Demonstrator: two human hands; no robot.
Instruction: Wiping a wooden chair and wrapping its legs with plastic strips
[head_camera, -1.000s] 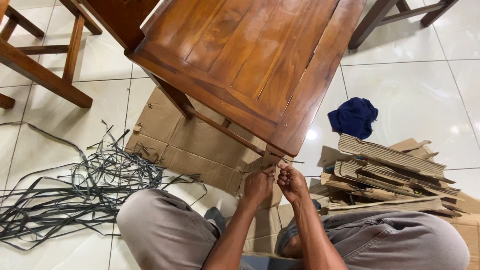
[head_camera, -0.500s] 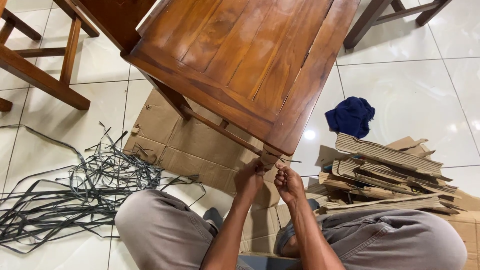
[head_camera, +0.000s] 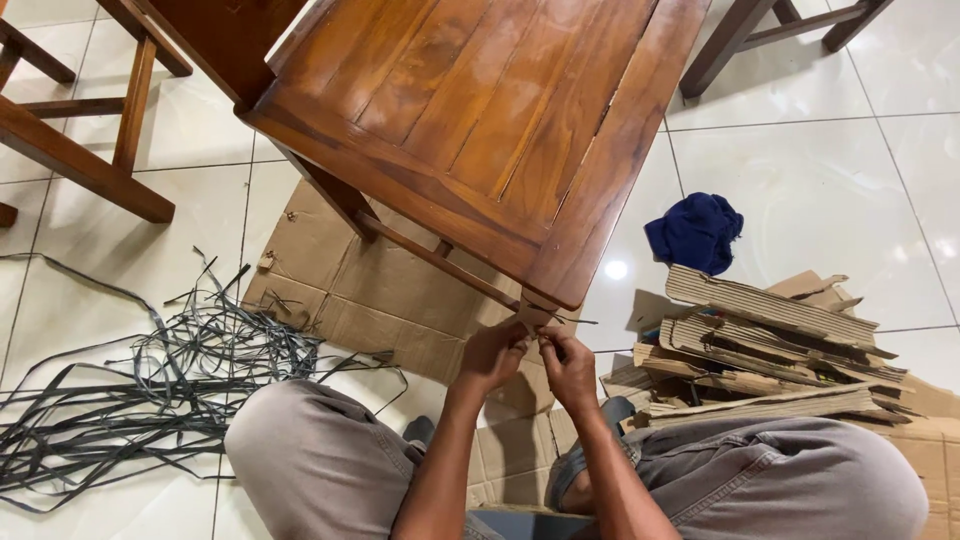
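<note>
Both hands — left hand, right hand — are pinching the cardboard wrap on the chair leg; straps lying at nine o'clock are risking a snag.

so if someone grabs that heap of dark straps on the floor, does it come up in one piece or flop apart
The dark straps look thin and flat, so probably light and floppy. They lie tangled, so a grab would likely lift a clump with loose ends trailing. On the glossy tile floor they would probably slide easily.
</note>
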